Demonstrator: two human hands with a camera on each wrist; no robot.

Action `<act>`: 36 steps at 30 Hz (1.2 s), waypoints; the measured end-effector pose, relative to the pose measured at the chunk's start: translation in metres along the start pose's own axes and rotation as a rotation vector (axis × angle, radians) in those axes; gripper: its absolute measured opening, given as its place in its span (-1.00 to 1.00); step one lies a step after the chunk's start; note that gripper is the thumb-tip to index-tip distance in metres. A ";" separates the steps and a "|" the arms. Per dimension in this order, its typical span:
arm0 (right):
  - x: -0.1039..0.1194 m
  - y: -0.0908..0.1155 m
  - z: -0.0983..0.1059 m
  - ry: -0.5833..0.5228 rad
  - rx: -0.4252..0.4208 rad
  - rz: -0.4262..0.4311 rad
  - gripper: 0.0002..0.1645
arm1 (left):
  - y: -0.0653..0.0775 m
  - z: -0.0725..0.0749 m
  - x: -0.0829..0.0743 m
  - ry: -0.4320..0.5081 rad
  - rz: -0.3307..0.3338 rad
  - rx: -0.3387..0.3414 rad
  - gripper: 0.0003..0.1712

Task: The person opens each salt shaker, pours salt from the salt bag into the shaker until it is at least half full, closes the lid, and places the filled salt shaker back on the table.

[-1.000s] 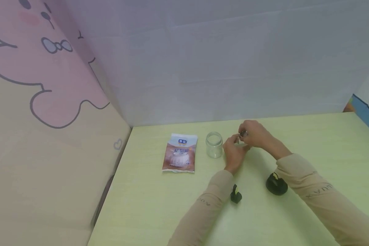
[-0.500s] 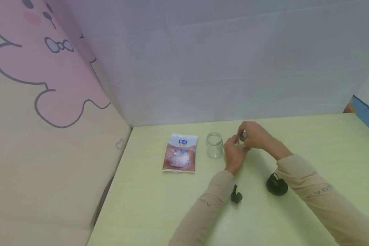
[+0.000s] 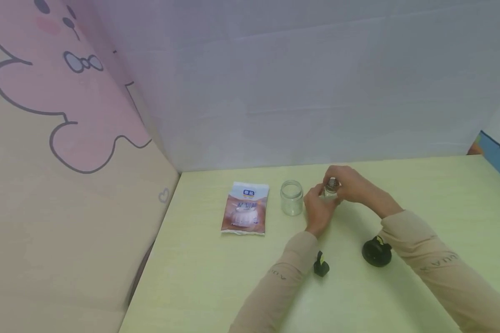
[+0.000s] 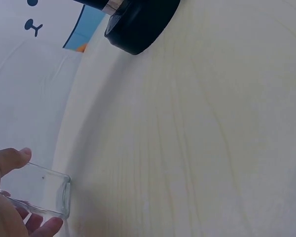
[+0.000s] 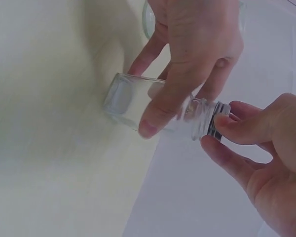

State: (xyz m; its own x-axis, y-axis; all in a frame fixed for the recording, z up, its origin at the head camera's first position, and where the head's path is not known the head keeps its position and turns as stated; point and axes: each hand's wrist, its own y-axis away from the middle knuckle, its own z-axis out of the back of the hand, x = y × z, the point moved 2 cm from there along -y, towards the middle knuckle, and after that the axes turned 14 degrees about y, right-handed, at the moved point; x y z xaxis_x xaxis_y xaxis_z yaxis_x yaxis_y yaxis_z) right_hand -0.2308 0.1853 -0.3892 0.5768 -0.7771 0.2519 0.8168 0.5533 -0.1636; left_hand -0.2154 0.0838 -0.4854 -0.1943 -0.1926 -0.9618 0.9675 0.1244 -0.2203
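A small clear glass bottle (image 5: 128, 101) is gripped round its body by my left hand (image 3: 320, 210), thumb on one side and fingers on the other in the right wrist view. The thumb and fingers of my right hand (image 3: 346, 185) pinch the bottle's metal cap (image 5: 218, 121), at the neck. From the head view the silver top shows between the two hands, while most of the glass is hidden. In the left wrist view, the base of the bottle (image 4: 56, 192) extends past the left hand's fingers. Just left of that hand stands an open glass jar (image 3: 291, 199).
A brown and white salt packet (image 3: 245, 208) lies flat on the pale yellow table (image 3: 200, 277), left of the jar. A black round object (image 3: 377, 252) shows beside the right sleeve, and a smaller black one (image 3: 321, 267) beside the left sleeve. A pale cloth wall (image 3: 250, 134) borders the back.
My right hand has turned a little at the bottle's top, and more of the silver cap shows between the hands. The left hand, jar and packet stay in place.
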 end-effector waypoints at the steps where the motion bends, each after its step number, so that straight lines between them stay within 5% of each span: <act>1: 0.000 0.000 0.001 0.003 -0.006 0.009 -0.50 | 0.000 0.000 0.000 0.008 0.004 0.002 -0.48; 13: 0.000 0.007 0.016 0.061 -0.012 0.000 -0.64 | -0.001 0.000 -0.005 0.082 0.007 0.001 -0.53; 21: 0.000 0.019 0.025 0.104 0.004 -0.079 -0.69 | -0.003 0.000 -0.009 0.018 0.044 0.040 -0.43; 36: -0.021 0.053 0.028 0.138 0.094 -0.205 -0.77 | -0.005 0.004 -0.032 -0.076 -0.006 0.119 -0.24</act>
State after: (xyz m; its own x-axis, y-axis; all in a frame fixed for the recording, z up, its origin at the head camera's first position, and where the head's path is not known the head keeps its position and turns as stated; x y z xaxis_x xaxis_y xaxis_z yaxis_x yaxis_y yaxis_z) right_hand -0.1997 0.2392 -0.3765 0.4011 -0.9057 0.1373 0.9157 0.4007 -0.0315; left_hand -0.2131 0.0852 -0.4534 -0.1915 -0.2672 -0.9444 0.9796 0.0077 -0.2008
